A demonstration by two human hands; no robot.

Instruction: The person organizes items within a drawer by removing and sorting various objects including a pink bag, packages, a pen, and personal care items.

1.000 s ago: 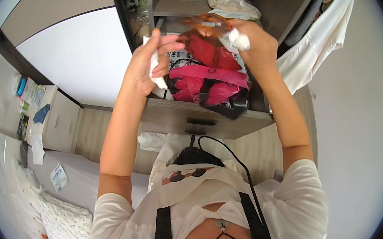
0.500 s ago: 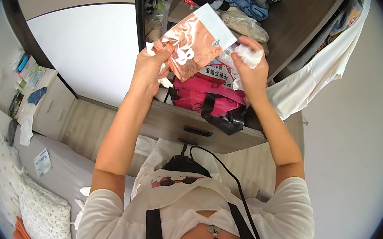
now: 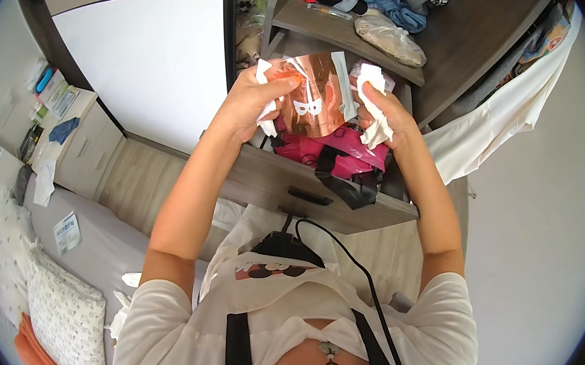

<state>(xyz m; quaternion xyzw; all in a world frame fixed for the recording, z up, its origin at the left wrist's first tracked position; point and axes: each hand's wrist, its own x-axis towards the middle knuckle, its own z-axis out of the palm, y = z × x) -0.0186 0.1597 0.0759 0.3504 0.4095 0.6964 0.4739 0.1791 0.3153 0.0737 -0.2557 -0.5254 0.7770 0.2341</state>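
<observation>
Facing an open drawer (image 3: 256, 179) with a pink bag (image 3: 348, 153) inside. Gripping a copper pouch (image 3: 316, 93) above it, fingers of the left hand (image 3: 247, 105) at its nine o'clock, also clasping a white wad (image 3: 263, 73). Clutching another white wad (image 3: 375, 128) in the right hand (image 3: 394, 113), toward four o'clock.

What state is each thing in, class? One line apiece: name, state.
Left hand: closed on copper packet and white tissue
Right hand: closed on another white tissue
Copper packet: held up, unclear whether sealed
Both tissues: crumpled
Wardrobe drawer: pulled open
Pink bag: crumpled inside that drawer
Nightstand drawers: shut
</observation>
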